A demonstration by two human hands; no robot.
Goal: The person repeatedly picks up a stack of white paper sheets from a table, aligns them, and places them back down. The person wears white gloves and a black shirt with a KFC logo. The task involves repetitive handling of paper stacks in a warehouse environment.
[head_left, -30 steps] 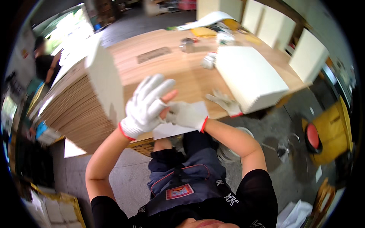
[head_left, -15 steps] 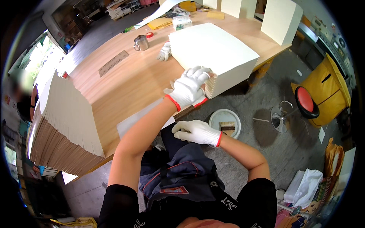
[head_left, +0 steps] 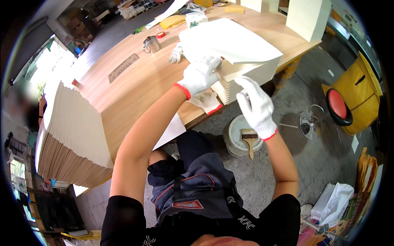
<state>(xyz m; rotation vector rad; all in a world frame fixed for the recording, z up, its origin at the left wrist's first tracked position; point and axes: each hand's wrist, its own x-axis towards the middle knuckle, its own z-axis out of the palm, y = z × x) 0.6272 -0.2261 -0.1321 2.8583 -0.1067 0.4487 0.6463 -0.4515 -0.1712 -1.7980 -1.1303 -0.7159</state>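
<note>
A tall stack of cream-white sheets (head_left: 250, 84) stands on the wooden table, its side edge stepped in bundles. The top sheet (head_left: 230, 39) is raised and curved along its near side. My left hand (head_left: 201, 76), in a white knit glove with a red cuff, is closed at the near left corner of that sheet, fingertips partly hidden. Just off the stack's near face is my right hand (head_left: 256, 106), gloved alike, fingers apart and holding nothing. Beneath my left hand, a loose glove (head_left: 205, 101) lies on the table edge. Another glove (head_left: 175, 54) rests left of the stack.
A bucket with a brush (head_left: 249, 141) across it stands on the floor below my right hand. On the table (head_left: 139, 94) are a metal ruler (head_left: 123, 67), a steel cup (head_left: 152, 44) and a big stack of boards (head_left: 69, 135) at left. A red-seated stool (head_left: 338, 104) stands right.
My right hand has moved up and right, from near my lap to beside the stack. My left hand has shifted slightly up and left, and the top sheet's near side has lifted.
</note>
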